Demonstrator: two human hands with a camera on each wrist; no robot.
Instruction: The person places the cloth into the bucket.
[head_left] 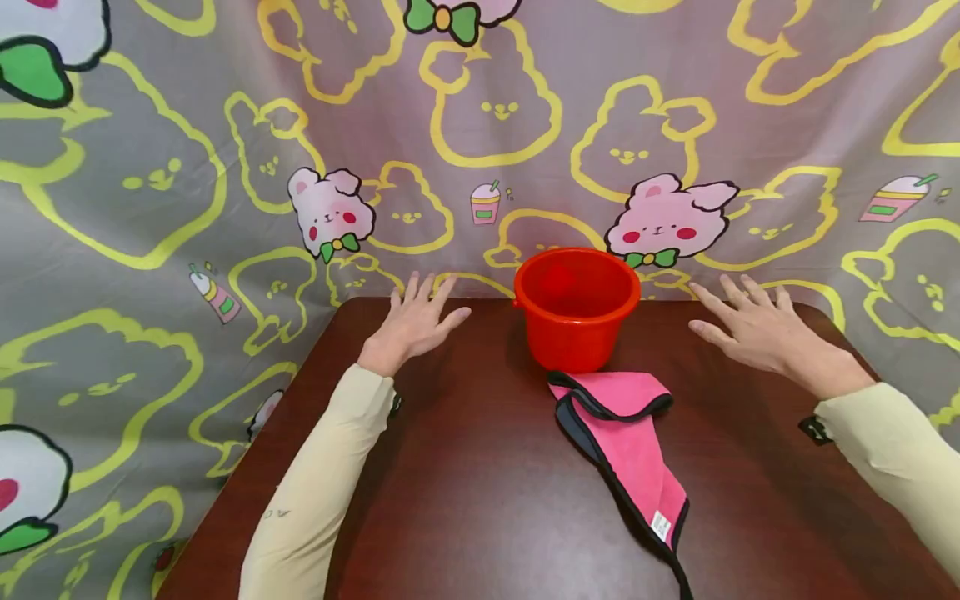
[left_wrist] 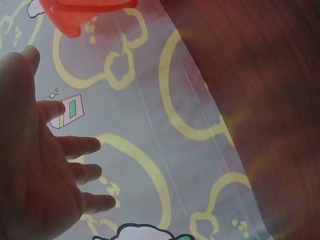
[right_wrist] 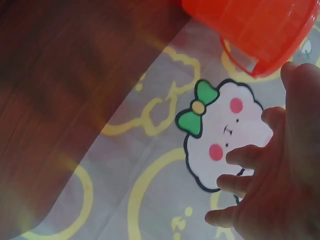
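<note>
Bucket (head_left: 576, 337) on table (head_left: 465, 483), near far edge. Cloth (head_left: 626, 442) on table just before bucket, trailing toward me, slightly rightward. My left hand (head_left: 415, 323) left of bucket, my right hand (head_left: 765, 333) right of it, both apart from it. Cloth between my forearms. Curtain (head_left: 517, 196) behind table, also along left side.

Curtained-off table nook, wider room hidden
A grey curtain (head_left: 517, 50) printed with cartoon rabbits (head_left: 667, 218) and drink cups (head_left: 485, 203) hangs behind and beside a dark wood-grain table (head_left: 457, 500); whether this is a home or a studio cannot be told.
</note>
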